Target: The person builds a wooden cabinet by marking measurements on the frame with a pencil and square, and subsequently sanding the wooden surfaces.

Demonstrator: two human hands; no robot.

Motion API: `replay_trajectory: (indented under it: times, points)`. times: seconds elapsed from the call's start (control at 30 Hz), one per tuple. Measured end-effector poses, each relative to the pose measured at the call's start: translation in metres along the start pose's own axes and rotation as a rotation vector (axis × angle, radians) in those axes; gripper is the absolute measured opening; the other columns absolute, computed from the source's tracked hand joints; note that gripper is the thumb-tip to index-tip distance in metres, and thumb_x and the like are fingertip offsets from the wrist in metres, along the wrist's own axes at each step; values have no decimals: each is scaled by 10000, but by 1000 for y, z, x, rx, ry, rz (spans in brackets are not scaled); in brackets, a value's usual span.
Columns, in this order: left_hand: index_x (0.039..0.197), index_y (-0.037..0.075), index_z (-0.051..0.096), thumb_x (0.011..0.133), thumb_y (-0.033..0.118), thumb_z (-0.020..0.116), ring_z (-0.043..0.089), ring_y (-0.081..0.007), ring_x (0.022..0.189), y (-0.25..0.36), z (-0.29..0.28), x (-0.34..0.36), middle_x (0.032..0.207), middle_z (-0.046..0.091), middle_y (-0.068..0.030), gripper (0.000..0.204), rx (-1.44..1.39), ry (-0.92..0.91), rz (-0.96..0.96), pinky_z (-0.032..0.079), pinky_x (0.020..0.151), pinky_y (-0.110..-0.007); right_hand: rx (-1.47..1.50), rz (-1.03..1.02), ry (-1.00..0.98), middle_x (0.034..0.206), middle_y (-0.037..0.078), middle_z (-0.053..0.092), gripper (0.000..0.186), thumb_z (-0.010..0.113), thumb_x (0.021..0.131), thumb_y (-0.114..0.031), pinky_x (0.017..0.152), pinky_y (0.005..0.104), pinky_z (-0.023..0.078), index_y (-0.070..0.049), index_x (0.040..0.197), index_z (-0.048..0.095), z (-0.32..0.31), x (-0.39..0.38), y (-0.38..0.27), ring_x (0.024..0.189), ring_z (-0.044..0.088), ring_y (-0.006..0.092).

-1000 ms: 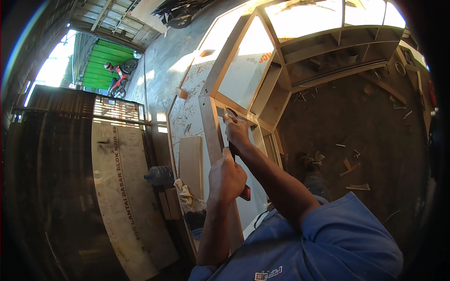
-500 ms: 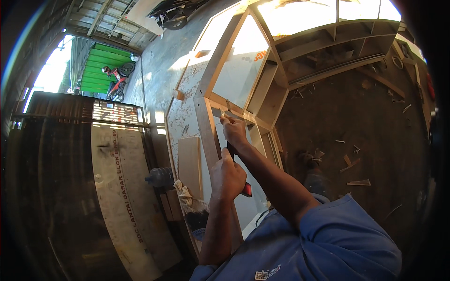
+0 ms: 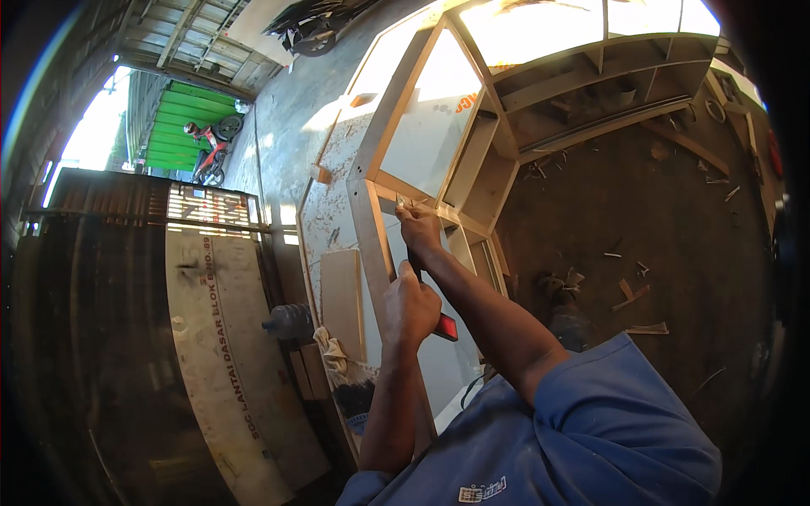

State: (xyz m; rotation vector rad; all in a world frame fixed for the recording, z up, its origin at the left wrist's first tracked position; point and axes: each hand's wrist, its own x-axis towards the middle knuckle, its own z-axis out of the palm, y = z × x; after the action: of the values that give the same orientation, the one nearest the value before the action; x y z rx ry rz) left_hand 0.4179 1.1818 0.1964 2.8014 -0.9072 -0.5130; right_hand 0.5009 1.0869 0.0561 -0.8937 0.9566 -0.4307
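My left hand (image 3: pixel 411 310) is closed around a hand tool with a red end (image 3: pixel 445 327) and a dark shaft; its exact kind is unclear. The red end sticks out at the right of the fist. Just beyond, my right hand (image 3: pixel 421 229) is closed at the far end of the shaft, fingers pinched close to a wooden crosspiece (image 3: pixel 403 188) of a pale cabinet frame (image 3: pixel 368 211). A small bright tip shows at those fingers, against the wood. My grip hides most of the tool.
Wood shavings and a loose board (image 3: pixel 340 299) lie on the white panel at left, near a crumpled cloth (image 3: pixel 331 347). A clear plastic bottle (image 3: pixel 288 321) is beside it. Curved shelving (image 3: pixel 582 84) bends round to the right. Offcuts (image 3: pixel 629 295) litter the dark floor.
The tool's red end has risen slightly and shows more beside my left fist. Both hands have shifted only a little and stay at the same crosspiece.
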Motion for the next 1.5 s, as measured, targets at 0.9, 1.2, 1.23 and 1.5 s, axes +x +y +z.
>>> replay_trajectory:
  times: [0.9, 1.2, 1.23, 1.5]
  points:
    - [1180, -74, 511, 883, 65, 483, 641, -535, 959, 4, 25, -17, 949, 661, -366, 329, -10, -30, 12, 479, 880, -596, 148, -26, -41, 1252, 262, 681, 483, 664, 958, -322, 1011, 353, 484, 25, 1295, 659, -18, 1, 39, 1198, 656, 300]
    - [1252, -101, 500, 881, 58, 476, 643, -532, 967, 5, 26, -1, 956, 660, -372, 405, -6, -31, -36, 470, 899, -591, 70, -61, -27, 1031, 235, 747, 455, 660, 964, -339, 862, 370, 529, 30, 1227, 698, -17, 8, 24, 973, 709, 243]
    - [1252, -98, 501, 883, 63, 477, 643, -532, 972, 6, 23, 5, 963, 661, -370, 403, -3, -63, -49, 472, 901, -587, 45, -38, 3, 1002, 231, 750, 457, 657, 965, -345, 846, 375, 532, 30, 1222, 701, -16, 11, 16, 947, 711, 242]
    - [1234, -109, 499, 882, 60, 486, 648, -525, 959, 7, 30, -13, 965, 661, -368, 390, 25, -82, -56, 485, 880, -576, 126, 6, -35, 1092, 230, 742, 477, 667, 959, -336, 898, 360, 518, 28, 1268, 677, -22, 0, 46, 1013, 697, 246]
